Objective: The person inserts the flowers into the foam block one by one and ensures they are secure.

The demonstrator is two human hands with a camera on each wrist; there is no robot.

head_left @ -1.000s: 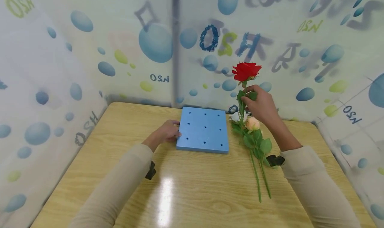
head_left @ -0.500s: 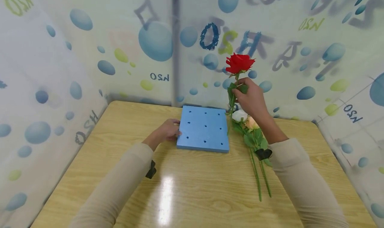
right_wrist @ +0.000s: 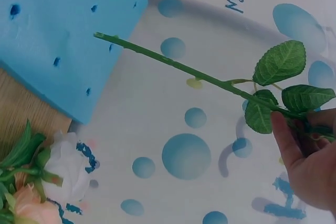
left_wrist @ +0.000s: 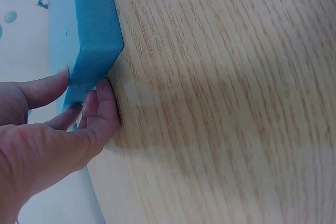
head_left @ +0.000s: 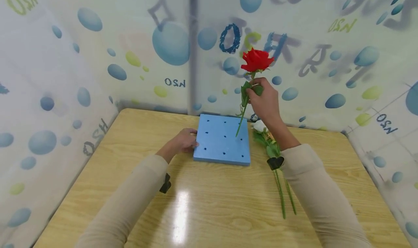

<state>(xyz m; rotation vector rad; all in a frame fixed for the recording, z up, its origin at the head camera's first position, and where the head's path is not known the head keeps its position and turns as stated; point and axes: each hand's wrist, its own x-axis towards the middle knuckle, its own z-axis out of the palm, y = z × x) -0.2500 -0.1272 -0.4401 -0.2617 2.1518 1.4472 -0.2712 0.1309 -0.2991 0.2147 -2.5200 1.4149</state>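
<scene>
In the head view a red artificial rose (head_left: 257,61) stands nearly upright, its stem leaning down and left. My right hand (head_left: 266,99) pinches the stem among the leaves, below the bloom. In the right wrist view the bare lower end of the stem (right_wrist: 173,63) overlaps a blue foam board (right_wrist: 47,35). The board has rows of small holes in its top and lies flat near the table's back edge. At its left side my left hand (head_left: 185,141) grips the edge. The left wrist view shows the thumb (left_wrist: 50,87) against the board's face and the other fingers curled along its side.
A white rose (head_left: 260,126) and a peach rose (right_wrist: 37,205) lie on the wooden table (head_left: 222,204) right of the board, partly hidden by my right arm. Their green stems (head_left: 280,197) point toward the front. A patterned wall (head_left: 147,81) rises close behind the board.
My right hand has carried the red rose left and slightly up, from above the other roses to over the foam board. The left hand has stayed at the board's edge.
</scene>
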